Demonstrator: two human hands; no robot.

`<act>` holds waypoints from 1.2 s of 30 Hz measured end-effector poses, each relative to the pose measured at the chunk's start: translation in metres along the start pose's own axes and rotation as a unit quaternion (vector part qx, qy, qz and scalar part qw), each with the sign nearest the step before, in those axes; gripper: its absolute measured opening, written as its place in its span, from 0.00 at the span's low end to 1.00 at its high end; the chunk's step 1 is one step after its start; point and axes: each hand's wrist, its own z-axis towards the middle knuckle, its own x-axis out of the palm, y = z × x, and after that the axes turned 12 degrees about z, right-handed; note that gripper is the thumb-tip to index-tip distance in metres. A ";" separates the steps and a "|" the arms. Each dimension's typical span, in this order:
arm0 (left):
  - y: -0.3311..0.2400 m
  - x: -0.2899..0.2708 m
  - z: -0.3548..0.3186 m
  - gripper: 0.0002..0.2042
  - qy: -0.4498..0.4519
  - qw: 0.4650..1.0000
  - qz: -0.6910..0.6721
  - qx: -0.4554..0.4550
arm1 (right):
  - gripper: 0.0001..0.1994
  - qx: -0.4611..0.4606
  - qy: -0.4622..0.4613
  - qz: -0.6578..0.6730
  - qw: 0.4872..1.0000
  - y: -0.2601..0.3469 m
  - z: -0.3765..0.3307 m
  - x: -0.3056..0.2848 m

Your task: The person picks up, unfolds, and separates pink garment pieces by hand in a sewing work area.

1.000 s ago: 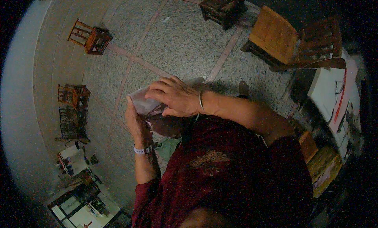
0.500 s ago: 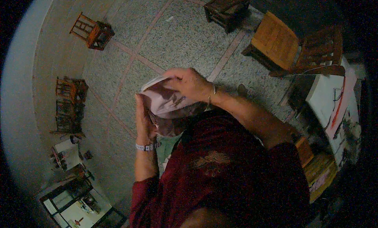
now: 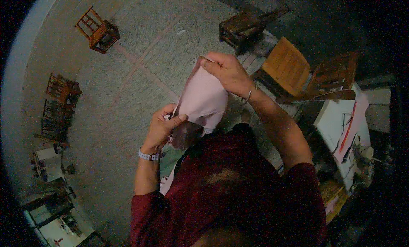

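A pale pink piece of cloth (image 3: 205,95) is stretched between my two hands in front of my chest. My right hand (image 3: 228,71) pinches its upper edge, thumb on the near side. Lower and to the left, my left hand (image 3: 164,125) grips the same edge between thumb and fingers. A darker, brownish pink part (image 3: 186,134) of the cloth hangs beneath, crumpled against my dark red shirt. The fingertips behind the cloth are hidden. Green fabric (image 3: 170,159) shows beside my left wrist, below the cloth.
A small wooden chair (image 3: 102,34) stands at the far left, with more dark wooden chairs (image 3: 59,106) along the left wall. At the right are a slatted wooden seat (image 3: 286,67) and a white table (image 3: 330,119) with a red strip. Speckled floor (image 3: 128,93) lies beyond my hands.
My right hand has moved up and to the right, drawing the cloth's edge taut. My left thumb now presses on the edge, where the hand was flatter before. The view has shifted slightly.
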 end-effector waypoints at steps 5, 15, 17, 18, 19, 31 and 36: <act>0.000 -0.012 0.003 0.09 -0.005 0.990 0.098 0.098 | 0.13 -0.035 -0.013 -0.037 0.999 0.029 0.007 -0.005; -0.036 -0.028 0.002 0.07 0.068 0.979 0.153 0.116 | 0.16 0.049 -0.073 -0.041 0.995 0.057 0.010 -0.056; -0.049 -0.029 -0.007 0.07 0.071 0.987 0.131 0.068 | 0.17 0.041 -0.073 -0.020 0.996 0.058 0.009 -0.057; -0.047 -0.029 -0.008 0.08 0.061 0.987 0.126 0.076 | 0.16 0.039 -0.069 -0.016 0.997 0.069 0.009 -0.055; -0.041 -0.029 -0.006 0.08 0.052 0.988 0.121 0.084 | 0.14 0.051 -0.058 -0.018 0.997 0.074 0.010 -0.059; -0.100 -0.026 -0.044 0.21 0.112 0.946 0.225 0.202 | 0.11 0.101 -0.199 0.158 0.962 0.176 -0.044 -0.164; -0.088 -0.007 -0.031 0.13 0.052 0.953 0.255 0.156 | 0.11 0.062 -0.207 0.118 0.969 0.208 -0.085 -0.199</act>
